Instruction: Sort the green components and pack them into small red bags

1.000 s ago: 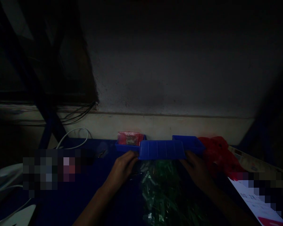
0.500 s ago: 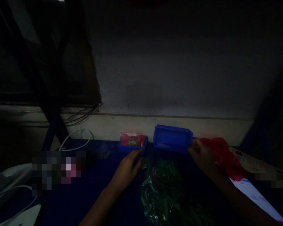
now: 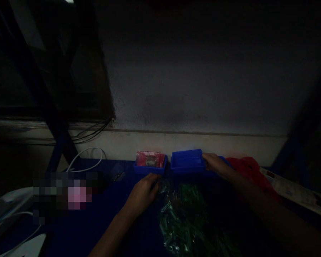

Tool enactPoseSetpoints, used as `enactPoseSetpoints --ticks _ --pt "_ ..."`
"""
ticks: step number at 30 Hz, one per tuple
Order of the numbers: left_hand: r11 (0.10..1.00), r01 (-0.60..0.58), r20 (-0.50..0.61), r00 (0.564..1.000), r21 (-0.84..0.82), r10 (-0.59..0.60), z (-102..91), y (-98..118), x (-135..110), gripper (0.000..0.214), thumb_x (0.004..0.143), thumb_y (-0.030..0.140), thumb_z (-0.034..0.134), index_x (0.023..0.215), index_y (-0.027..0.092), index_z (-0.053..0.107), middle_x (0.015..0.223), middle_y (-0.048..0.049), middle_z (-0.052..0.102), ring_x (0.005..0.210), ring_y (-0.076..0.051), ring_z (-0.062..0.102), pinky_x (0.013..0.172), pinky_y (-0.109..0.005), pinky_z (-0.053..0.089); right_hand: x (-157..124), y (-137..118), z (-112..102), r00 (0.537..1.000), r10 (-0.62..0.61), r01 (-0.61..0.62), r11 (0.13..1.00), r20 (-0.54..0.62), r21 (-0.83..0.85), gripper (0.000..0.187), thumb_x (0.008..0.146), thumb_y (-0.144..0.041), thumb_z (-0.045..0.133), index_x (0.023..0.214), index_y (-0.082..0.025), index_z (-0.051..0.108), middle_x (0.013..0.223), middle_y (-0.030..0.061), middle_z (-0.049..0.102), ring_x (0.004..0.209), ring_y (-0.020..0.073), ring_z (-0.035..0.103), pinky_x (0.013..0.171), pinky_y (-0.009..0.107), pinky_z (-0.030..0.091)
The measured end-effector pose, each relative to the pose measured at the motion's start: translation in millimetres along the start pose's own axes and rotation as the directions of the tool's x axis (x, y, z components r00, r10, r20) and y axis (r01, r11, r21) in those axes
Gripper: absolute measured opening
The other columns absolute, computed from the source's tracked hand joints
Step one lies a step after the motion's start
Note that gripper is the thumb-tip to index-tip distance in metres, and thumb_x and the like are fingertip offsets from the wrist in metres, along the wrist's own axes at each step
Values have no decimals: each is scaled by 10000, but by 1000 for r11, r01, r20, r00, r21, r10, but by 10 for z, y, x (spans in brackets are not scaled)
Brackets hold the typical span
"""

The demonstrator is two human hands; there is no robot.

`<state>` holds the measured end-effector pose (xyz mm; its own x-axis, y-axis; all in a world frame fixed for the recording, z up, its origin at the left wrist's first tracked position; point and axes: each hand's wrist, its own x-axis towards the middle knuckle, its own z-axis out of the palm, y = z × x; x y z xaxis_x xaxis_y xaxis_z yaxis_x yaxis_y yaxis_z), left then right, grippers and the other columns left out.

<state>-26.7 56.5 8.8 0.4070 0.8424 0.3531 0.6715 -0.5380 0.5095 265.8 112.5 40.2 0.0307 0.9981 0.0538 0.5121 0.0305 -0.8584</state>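
My right hand (image 3: 215, 165) is closed on the right end of a blue plastic bin (image 3: 187, 160), tilted a little, its inside showing no contents. My left hand (image 3: 144, 189) is near the front of another blue bin (image 3: 149, 170), fingers bent and thumb apart, with nothing seen in it. That second bin holds pink packets (image 3: 149, 159) with a dull, see-through middle. Between my arms lies a heap of clear plastic packets with green pieces (image 3: 184, 225). A small clear packet (image 3: 166, 185) is just right of my left fingertips.
Red cloth or bag material (image 3: 253, 171) lies to the right, beside a printed board (image 3: 294, 191). At the left are a white cable (image 3: 92, 168), a small clear packet (image 3: 119, 175) and pale equipment (image 3: 13, 203). A wall (image 3: 192, 89) rises behind the blue table (image 3: 101, 210).
The right-hand blue bin has come down from a steep tilt and shifted slightly left, with my right hand on it. My left hand has drawn back slightly.
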Motion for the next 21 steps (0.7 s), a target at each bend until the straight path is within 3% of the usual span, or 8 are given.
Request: enactPoseSetpoints --ticks 6,14,17,21 --pt "1000 -17 56 998 7 17 -6 28 -2 244 849 168 405 990 199 601 943 -66 643 884 -210 614 795 -310 452 78 -78 129 987 84 -82 996 140 -22 239 889 -293 520 1083 -157 554 1054 54 611 844 176 621 718 365 524" --pt "998 25 67 997 55 -28 -10 5 -2 253 855 189 397 995 193 608 983 -76 650 880 -223 618 770 -330 464 129 -137 131 985 127 -88 949 113 -301 212 896 -285 506 1071 -180 566 1081 55 605 858 175 615 731 359 523" --pt "996 46 57 997 77 -51 -23 -12 12 269 853 180 391 1015 174 606 1013 -91 643 918 -234 607 809 -353 452 111 -158 167 995 59 -16 897 84 -442 240 884 -277 530 1095 -165 552 1101 59 595 893 192 610 752 384 517" --pt "997 22 102 994 74 -29 -124 75 25 255 854 169 397 977 183 620 970 -63 655 899 -206 613 797 -316 463 -91 -219 254 992 -127 119 803 27 -584 286 876 -263 541 1147 -174 531 1215 81 544 1056 242 548 886 475 441"
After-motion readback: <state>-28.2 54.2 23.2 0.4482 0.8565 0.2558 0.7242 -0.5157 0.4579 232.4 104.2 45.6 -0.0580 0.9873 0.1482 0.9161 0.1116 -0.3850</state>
